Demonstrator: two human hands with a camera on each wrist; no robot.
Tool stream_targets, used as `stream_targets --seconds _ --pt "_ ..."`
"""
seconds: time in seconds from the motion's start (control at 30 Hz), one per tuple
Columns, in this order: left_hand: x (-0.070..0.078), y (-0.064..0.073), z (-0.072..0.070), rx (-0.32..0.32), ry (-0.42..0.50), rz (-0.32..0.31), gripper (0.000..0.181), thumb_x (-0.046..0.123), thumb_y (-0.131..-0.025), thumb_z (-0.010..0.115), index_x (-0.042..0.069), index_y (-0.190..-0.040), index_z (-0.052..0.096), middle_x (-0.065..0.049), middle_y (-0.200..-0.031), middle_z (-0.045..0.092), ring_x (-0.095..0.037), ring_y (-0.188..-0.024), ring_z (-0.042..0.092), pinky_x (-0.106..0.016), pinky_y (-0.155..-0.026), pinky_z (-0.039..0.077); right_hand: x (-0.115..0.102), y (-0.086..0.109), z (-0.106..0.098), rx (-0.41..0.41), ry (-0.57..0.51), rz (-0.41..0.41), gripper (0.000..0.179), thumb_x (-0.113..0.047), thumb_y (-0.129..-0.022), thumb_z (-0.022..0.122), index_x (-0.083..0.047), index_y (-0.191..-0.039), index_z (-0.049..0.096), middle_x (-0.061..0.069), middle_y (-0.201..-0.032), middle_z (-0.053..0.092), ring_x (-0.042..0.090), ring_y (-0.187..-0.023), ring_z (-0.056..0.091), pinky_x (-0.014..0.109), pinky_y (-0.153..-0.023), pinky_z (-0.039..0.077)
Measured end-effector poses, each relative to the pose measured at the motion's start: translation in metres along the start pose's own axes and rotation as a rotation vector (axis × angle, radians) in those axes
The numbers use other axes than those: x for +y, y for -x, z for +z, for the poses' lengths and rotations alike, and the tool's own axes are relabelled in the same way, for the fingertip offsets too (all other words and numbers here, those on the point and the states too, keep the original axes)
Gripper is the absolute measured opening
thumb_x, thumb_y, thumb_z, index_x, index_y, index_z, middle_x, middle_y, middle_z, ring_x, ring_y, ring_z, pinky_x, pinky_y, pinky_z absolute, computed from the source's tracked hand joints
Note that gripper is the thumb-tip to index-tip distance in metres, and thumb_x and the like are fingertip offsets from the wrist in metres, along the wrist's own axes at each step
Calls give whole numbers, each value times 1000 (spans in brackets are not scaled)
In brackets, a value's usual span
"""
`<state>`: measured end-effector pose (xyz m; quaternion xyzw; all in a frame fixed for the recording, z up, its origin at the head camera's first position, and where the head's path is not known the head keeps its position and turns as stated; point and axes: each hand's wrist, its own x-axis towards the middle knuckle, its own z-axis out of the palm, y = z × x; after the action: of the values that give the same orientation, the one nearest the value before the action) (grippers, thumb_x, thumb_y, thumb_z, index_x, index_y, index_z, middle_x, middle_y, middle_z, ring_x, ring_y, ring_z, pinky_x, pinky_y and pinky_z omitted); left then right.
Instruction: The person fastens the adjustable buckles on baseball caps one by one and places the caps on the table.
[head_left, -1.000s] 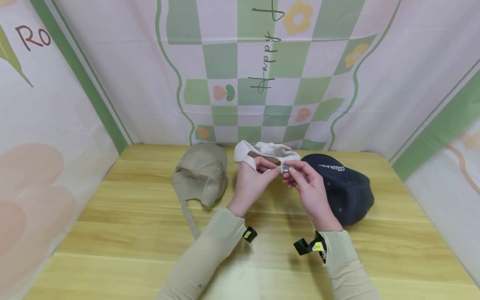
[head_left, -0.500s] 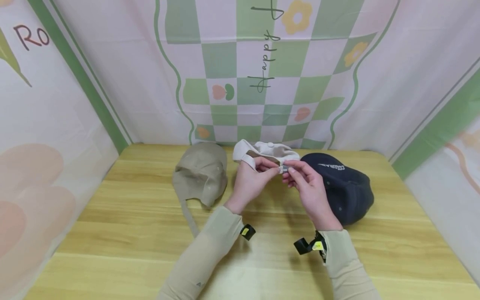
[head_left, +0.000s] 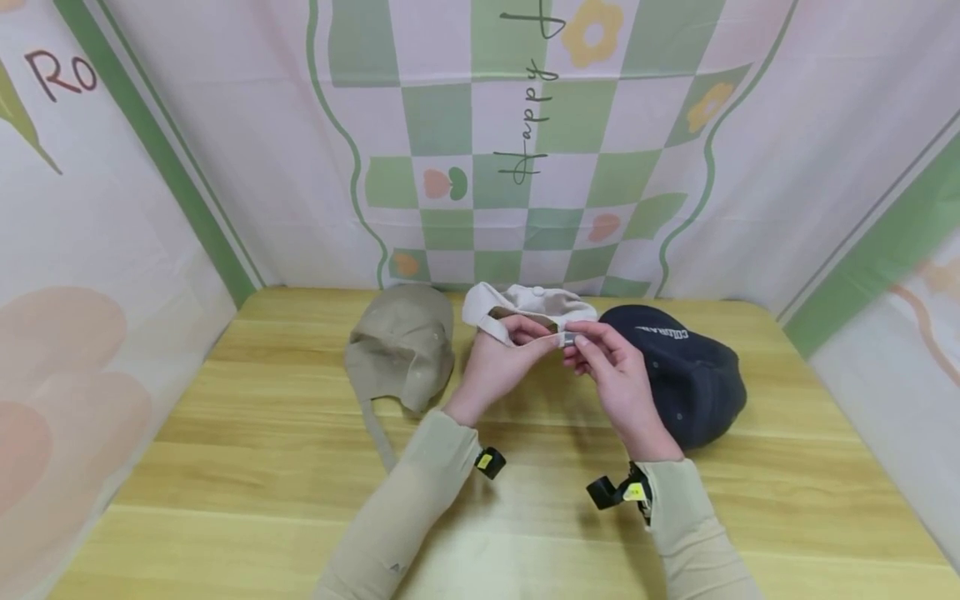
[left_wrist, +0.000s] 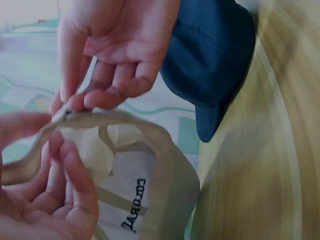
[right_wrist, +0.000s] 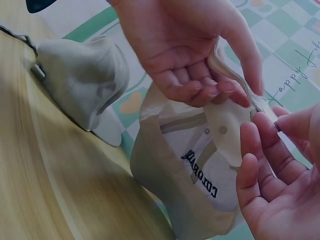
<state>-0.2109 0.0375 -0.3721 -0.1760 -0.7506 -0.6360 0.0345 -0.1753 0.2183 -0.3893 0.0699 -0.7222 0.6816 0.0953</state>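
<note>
A cream baseball cap is held up at the back of the table, its hollow inside facing me. My left hand pinches the cap's back strap near the buckle, and the strap loops over that hand. On the other side, my right hand pinches the small metal buckle between thumb and fingers. Both wrist views show dark lettering inside the cap. How far the strap runs through the buckle is hidden by the fingertips.
To the left lies a khaki cap, its long loose strap trailing toward me. A navy cap sits right beside my right hand. Behind the wooden table hangs a green checked cloth.
My left hand and wrist have drifted slightly left, and the cream cap has shifted a little left with them. The right hand stays nearly still, with the buckle still pinched.
</note>
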Motion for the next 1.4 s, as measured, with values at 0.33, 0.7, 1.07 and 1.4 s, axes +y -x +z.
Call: stream_targets --seconds 0.33,0.7,1.07,1.4 --pt "-8 2 -3 -26 72 36 13 15 -91 79 3 -91 77 2 -78 73 -10 -69 66 -21 -63 52 -1 1 -1 -7 21 5 31 -23 -108 54 -2 -129 62 10 -100 68 20 -89 67 28 -76 56" --pt "-5 1 -1 -18 20 67 13 17 -91 80 4 -88 77 4 -79 71 -8 -69 59 -22 -60 46 -1 1 1 -11 23 3 31 -24 -108 54 -3 -129 63 13 -101 68 21 -89 67 26 -74 55" --pt "-1 3 0 -37 45 76 10 11 -91 78 1 -91 77 -1 -83 73 -8 -70 57 -21 -60 45 0 0 1 1 8 26 35 -24 -107 56 0 -132 60 12 -96 68 19 -87 66 25 -74 56" --pt "-1 3 1 -19 60 50 14 13 -95 72 2 -86 72 -14 -80 68 -9 -66 58 -21 -58 45 0 -2 0 5 -29 -1 32 -24 -106 58 0 -126 61 8 -90 69 19 -85 65 25 -73 55"
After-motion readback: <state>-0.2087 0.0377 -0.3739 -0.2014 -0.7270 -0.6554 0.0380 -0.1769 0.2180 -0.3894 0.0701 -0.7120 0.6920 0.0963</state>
